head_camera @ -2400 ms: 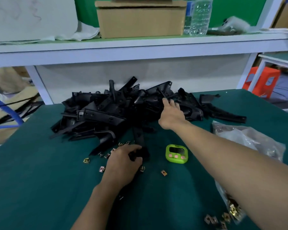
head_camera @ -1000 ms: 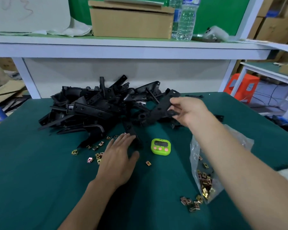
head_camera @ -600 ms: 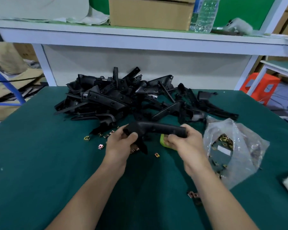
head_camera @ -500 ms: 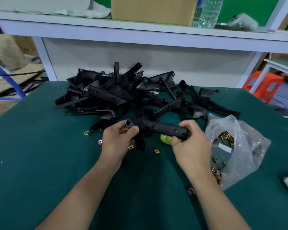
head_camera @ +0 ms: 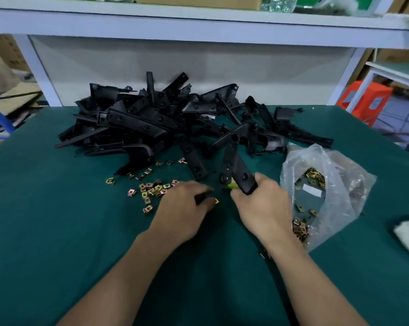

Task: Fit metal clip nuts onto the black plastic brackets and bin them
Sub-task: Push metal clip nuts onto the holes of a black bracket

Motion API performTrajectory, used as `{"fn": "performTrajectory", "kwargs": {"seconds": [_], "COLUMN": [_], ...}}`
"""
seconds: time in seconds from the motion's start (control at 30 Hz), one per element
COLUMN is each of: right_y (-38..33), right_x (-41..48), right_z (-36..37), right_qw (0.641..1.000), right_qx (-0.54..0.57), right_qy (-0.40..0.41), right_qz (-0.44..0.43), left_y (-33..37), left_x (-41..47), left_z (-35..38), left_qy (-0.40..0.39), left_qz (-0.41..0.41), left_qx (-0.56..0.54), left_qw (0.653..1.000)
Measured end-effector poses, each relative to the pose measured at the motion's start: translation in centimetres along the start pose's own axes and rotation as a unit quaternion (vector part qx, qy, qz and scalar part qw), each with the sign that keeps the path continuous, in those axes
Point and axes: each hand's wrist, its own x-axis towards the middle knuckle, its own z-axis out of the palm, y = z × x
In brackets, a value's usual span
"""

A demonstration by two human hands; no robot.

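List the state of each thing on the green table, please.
Right hand: grips one black bracket by its near end.
Left hand: low beside a clip nut; grip blurred.
Plastic bag: open, lying down, clip nuts inside.
Loose clip nuts: scattered on the table.
Bracket pile: heaped at the back.

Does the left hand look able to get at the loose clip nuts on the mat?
Likely yes: the left hand is just beside the loose clip nuts, with only bare mat between; the right hand grips its black bracket off to the other side.
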Motion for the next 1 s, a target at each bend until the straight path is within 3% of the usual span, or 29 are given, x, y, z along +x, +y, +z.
{"fn": "performTrajectory", "kwargs": {"seconds": [0.13,0.3,0.37,0.43,0.6,0.8,0.93,1.0], "right_y": [0.2,0.4,0.5,0.6,0.9,1.1,1.3,1.3], "right_x": [-0.1,0.0,0.1,0.1,0.2,0.4,0.4,0.4], "right_z": [0.3,0.7,0.8,0.8,0.5,0.5,0.8,0.9], "right_qw": [1.000,0.999,0.999,0.999,0.998,0.996,0.995,0.995], "right_qx": [-0.007,-0.008,-0.005,-0.009,-0.042,-0.075,-0.082,-0.079], "right_qy": [-0.008,-0.033,-0.034,-0.034,-0.036,-0.031,-0.039,-0.049], "right_qz": [-0.014,-0.030,-0.030,-0.032,-0.036,-0.040,-0.047,-0.047], "left_y": [1.0,1.7,1.3,0.8,0.6,0.4,0.8,0.6], "left_x": [0.2,-0.5,-0.7,-0.3,0.6,0.8,0.9,1.0], "left_z": [1.4,1.1,0.7,0.1,-1.3,-1.9,-2.0,-2.0], "left_qy": [0.024,0.077,0.081,0.065,0.044,0.045,0.043,0.047], "left_qz": [0.059,0.026,-0.033,-0.091,-0.165,-0.214,-0.253,-0.251], "left_qx": [0.060,0.124,0.053,-0.090,-0.412,-0.543,-0.564,-0.559], "left_qw": [0.996,0.989,0.995,0.990,0.895,0.811,0.785,0.789]}}
